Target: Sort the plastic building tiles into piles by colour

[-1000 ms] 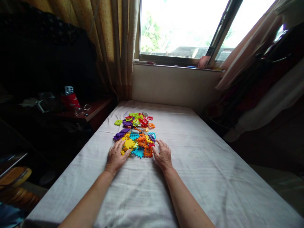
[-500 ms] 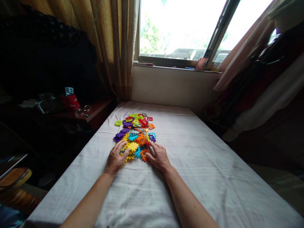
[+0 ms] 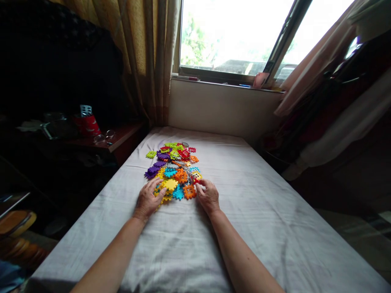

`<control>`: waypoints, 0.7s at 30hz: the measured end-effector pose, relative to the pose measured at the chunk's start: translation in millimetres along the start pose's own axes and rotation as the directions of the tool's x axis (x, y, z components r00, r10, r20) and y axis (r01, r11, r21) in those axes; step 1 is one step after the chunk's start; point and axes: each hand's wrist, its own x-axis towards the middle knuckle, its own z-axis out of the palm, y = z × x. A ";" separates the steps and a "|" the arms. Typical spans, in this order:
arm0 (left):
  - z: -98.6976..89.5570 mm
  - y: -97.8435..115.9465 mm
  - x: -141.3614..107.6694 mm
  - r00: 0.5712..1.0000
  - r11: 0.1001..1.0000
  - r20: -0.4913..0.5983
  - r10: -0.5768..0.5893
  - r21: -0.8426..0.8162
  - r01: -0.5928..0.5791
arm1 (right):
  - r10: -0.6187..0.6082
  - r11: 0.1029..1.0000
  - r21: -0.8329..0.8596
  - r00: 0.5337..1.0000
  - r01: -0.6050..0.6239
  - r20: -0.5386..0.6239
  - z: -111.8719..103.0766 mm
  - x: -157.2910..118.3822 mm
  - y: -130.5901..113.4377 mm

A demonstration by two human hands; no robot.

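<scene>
A heap of toothed, flat plastic pieces in several colours lies on the pale cloth. My left hand point(image 3: 149, 198) rests at the heap's near left edge, fingers apart, touching yellow pieces point(image 3: 170, 185). At the near right edge, my right hand point(image 3: 208, 196) has its fingers drawn together at a red piece point(image 3: 196, 181). An orange square piece point(image 3: 190, 191) lies just left of that hand, beside a blue one point(image 3: 178, 193). Purple pieces point(image 3: 154, 169) are at the left of the heap, with green point(image 3: 173, 154) and red ones at the far end.
The cloth-covered surface point(image 3: 259, 228) reaches to the wall below the window. At left, a dark red side table point(image 3: 122, 136) holds a red cup point(image 3: 88, 125) and glasses point(image 3: 104, 138). Clothes point(image 3: 342, 122) hang at right.
My right hand has moved slightly right and its fingers have closed in at the red piece. The orange square and a yellow piece near it have shifted. My left hand stays almost in place.
</scene>
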 end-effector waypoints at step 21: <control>-3.4 -5.1 4.3 0.993 0.995 -0.106 -0.060 -0.085 0.051 | -0.136 0.955 -0.222 0.957 0.195 0.255 28.8 31.1 -55.6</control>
